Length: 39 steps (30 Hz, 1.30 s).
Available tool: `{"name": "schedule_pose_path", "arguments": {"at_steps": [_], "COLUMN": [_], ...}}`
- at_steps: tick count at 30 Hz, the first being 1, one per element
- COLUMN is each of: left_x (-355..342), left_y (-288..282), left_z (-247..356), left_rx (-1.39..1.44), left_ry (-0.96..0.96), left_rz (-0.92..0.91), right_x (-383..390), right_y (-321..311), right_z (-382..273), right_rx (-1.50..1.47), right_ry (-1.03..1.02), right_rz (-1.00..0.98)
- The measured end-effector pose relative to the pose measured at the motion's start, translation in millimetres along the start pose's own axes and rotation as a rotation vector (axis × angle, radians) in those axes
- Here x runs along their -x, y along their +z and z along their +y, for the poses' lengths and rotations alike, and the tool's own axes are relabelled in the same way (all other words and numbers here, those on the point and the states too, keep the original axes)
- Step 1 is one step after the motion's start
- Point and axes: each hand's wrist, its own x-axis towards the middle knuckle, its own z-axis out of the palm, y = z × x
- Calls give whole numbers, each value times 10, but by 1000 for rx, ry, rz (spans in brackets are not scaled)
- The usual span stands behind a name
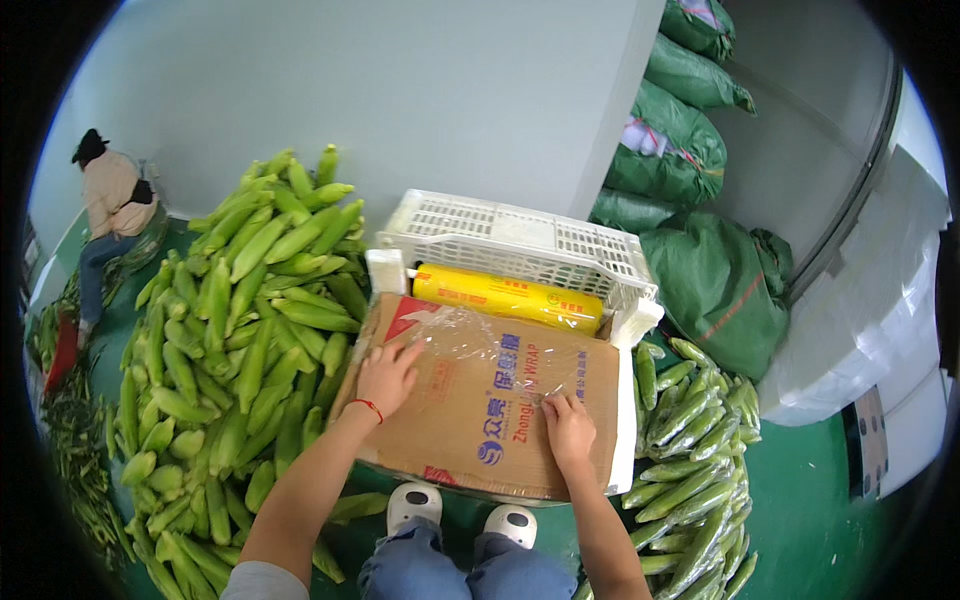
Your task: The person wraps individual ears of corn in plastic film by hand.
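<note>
A cardboard box (450, 400) with coloured print lies flat in front of me. Thin clear cling film (465, 328) stretches from the yellow film roll (510, 296) over the box's far part. My left hand (390, 378), with a red string at its wrist, is over the left side of the box, its fingers closed at the film's edge. Over the box's right side, my right hand (570, 428) pinches the film between thumb and fingers. Behind the roll stands a white plastic crate (515, 235). No corn lies on the box.
A large heap of green corn (240, 340) rises on my left. Film-wrapped corn ears (690, 470) are piled on the right. Stuffed green sacks (715, 280) stack up behind them. At the far left, another person (118, 205) sits by scattered husks (75, 460).
</note>
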Motion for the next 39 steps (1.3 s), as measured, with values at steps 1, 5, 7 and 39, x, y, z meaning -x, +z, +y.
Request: {"name": "schedule_pose_path", "arguments": {"at_steps": [1,5,7,39], "left_x": [-111,-463,-548,3248], "left_y": [97,374,308,-486], "left_z": [-95,-153,-174,-542], "left_rx": [-79,24,-4,-122], "left_ry": [-37,2,143,-368], "left_rz": [-19,47,2,-387], "right_x": [-63,-114,-128,1398], "right_y": [37,124,95,-523], "right_z": [-72,-3,61,197], "right_rx": [-36,-355,-507,-484], "right_ry": [7,54,63,207], "right_rz": [-3,59,36,-75]}}
